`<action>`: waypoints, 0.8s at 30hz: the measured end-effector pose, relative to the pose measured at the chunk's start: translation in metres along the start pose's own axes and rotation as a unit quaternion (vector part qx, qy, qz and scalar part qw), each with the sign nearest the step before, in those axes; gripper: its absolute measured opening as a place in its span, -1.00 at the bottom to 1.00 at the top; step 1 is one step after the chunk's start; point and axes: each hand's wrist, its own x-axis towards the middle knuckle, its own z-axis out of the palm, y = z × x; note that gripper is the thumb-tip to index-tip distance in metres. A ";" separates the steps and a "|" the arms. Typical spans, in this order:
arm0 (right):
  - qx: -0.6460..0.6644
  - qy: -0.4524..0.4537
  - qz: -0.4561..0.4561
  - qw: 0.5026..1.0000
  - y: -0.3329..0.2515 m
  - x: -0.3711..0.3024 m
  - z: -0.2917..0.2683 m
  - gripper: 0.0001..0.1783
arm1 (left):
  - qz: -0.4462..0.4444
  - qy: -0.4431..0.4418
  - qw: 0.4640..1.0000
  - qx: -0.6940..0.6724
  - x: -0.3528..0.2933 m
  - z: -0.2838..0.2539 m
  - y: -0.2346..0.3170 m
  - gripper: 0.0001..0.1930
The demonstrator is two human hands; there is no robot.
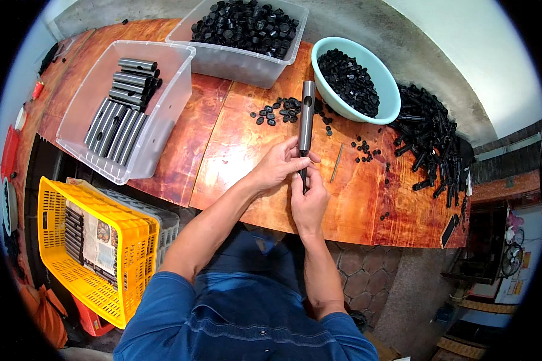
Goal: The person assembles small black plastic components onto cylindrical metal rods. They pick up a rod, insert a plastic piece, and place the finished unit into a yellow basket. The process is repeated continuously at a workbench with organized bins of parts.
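Over the table's front edge my left hand (277, 167) is closed around the lower end of a silver metal tube (306, 123). The tube points away from me and has an oval hole near its far end. Just below it, my right hand (311, 195) is closed on a slim black part (303, 175) that lines up with the tube's near end. My fingers cover where the two meet, so I cannot tell whether they are joined. Small black oval pieces (271, 113) lie scattered beyond my left hand. A thin rod (337, 162) rests on the table right of the tube.
Similar tubes fill part of a clear bin (156, 144) at left. Another clear bin (235, 63) holds black caps. A pale blue bowl (392, 102) contains small black pieces. Black handles (430, 138) are heaped at right, above a phone (449, 230). A yellow crate (132, 240) stands lower left.
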 end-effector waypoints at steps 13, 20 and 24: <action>-0.250 0.010 0.047 0.967 0.027 0.040 -0.058 -0.65 | -0.034 0.030 0.996 -0.075 -0.005 0.001 0.010 -0.38; -0.347 0.053 0.005 0.936 0.047 0.054 -0.056 -0.75 | -0.022 0.042 0.997 -0.054 -0.004 0.004 0.014 -0.38; -0.366 0.043 0.003 0.929 0.053 0.065 -0.070 -0.80 | -0.020 0.045 0.997 -0.055 -0.004 0.003 0.012 -0.39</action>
